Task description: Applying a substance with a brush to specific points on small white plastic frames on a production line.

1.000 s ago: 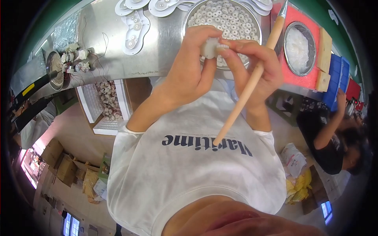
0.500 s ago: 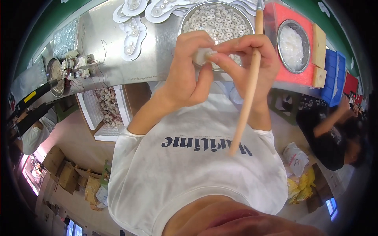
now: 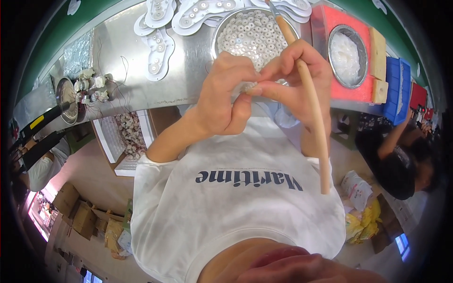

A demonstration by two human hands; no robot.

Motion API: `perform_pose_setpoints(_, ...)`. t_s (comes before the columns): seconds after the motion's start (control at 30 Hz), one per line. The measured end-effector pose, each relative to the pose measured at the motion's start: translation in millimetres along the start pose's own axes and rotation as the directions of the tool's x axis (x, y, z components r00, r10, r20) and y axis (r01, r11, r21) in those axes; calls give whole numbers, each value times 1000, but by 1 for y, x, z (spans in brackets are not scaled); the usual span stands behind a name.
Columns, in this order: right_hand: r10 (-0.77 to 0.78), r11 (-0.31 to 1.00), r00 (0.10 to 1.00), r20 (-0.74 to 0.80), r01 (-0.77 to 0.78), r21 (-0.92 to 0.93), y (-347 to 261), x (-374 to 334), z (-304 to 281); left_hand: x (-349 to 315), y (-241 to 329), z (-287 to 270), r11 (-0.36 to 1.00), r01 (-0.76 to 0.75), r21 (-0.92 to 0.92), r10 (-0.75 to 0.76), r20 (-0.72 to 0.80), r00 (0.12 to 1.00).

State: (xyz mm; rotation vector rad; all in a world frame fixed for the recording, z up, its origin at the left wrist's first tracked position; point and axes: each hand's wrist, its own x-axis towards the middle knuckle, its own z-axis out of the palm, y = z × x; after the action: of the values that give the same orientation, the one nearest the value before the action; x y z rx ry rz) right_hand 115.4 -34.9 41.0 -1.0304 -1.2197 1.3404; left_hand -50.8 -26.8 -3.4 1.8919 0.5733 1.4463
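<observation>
In front of my chest, both hands meet over a small white plastic part (image 3: 246, 88), mostly hidden by my fingers. My left hand (image 3: 224, 96) is closed with its thumb and fingers pinching that part. My right hand (image 3: 306, 82) presses thumb and forefinger to it from the other side; whether they grip a separate piece cannot be seen. A brush with a long wooden handle (image 3: 314, 111) is tucked through my right hand, bristle end away from me, handle end toward my shirt. Just beyond my fingers stands a round metal bowl (image 3: 217, 40) of small white gears (image 3: 255, 35).
White housings (image 3: 159, 52) fitted with gears lie at the far left. To the right, a bowl of white grease-like stuff (image 3: 347, 54) rests on a red board (image 3: 321, 47), beside wooden blocks (image 3: 378, 52) and a blue bin (image 3: 395, 92). Wired motors (image 3: 92, 85) lie left. A co-worker (image 3: 391, 165) sits right.
My hands have drawn closer around the white part and turned slightly. The brush has swung, its bristle end going left and its handle end right.
</observation>
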Motion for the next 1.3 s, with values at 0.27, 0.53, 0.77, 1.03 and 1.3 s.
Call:
perform_pose_setpoints(0.27, -86, 996, 994, 69, 88, -29, 1, 4, 0, -1, 2, 1, 992, 84, -92, -89, -46, 995)
perform_pose_setpoints(0.53, -20, 1000, 997, 72, 19, 15, 0, 4, -2, 0, 3, -2, 1000, -5, -27, 6, 9, 1000)
perform_pose_setpoints(0.77, -108, 994, 993, 57, 107, 12, 2, 3, 3, -5, 3, 5, 993, 5, -117, -18, -114, 993)
perform_pose_setpoints(1.03, -54, 996, 998, 41, 51, 79, 2, -5, 7, -4, 5, 12, 996, -89, -31, 82, -162, 983)
perform_pose_setpoints(1.3, 4, 970, 1000, -20, 1, 242, 7, -11, 11, -10, 6, 22, 996, -74, -59, 58, -242, 969)
